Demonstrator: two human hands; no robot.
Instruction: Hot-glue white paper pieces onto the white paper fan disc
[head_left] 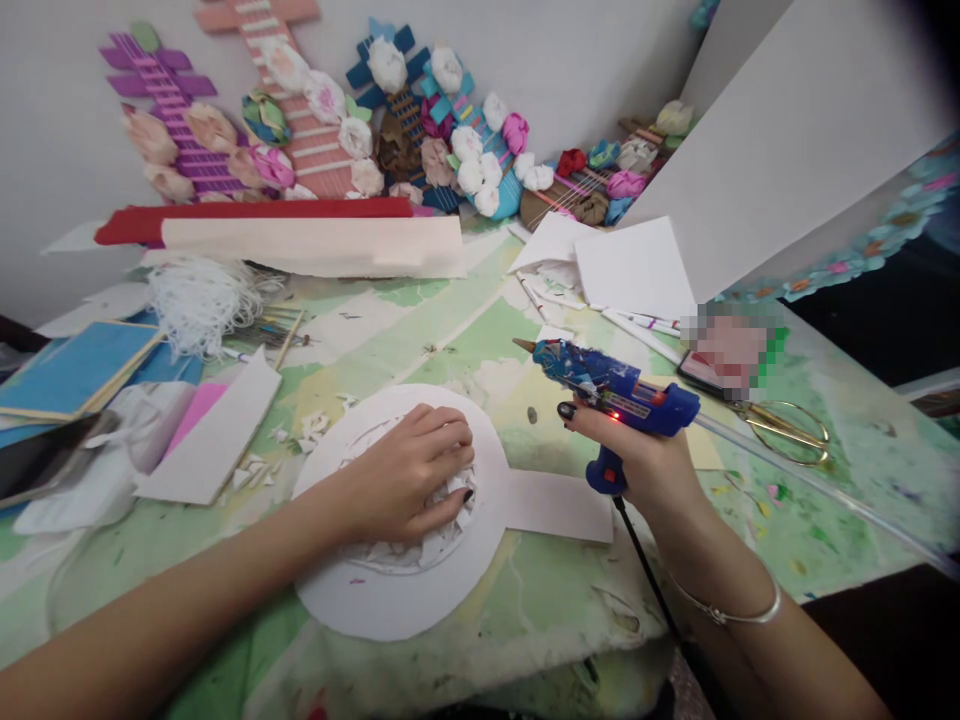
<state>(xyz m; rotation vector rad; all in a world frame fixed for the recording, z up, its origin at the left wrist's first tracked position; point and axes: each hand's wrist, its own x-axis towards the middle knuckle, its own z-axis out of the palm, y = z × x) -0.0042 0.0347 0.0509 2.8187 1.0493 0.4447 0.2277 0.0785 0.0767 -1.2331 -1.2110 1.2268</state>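
My left hand lies on a pile of white paper scraps in the middle of a round white disc. Its thumb is apart and the fingers bend slightly downward over the scraps; what is under the palm is hidden. A flat white strip sticks out from the disc's right side, like a handle. My right hand is wrapped round the grip of a blue glue gun, held above that strip with its nozzle pointing left. A red light glows on the gun, and a clear glue stick extends from its back.
Gold-handled scissors and a partly blurred phone-like object lie at right. White cards are behind. At left are white string, blue books and folded white card. Flower-decorated crafts lean on the wall.
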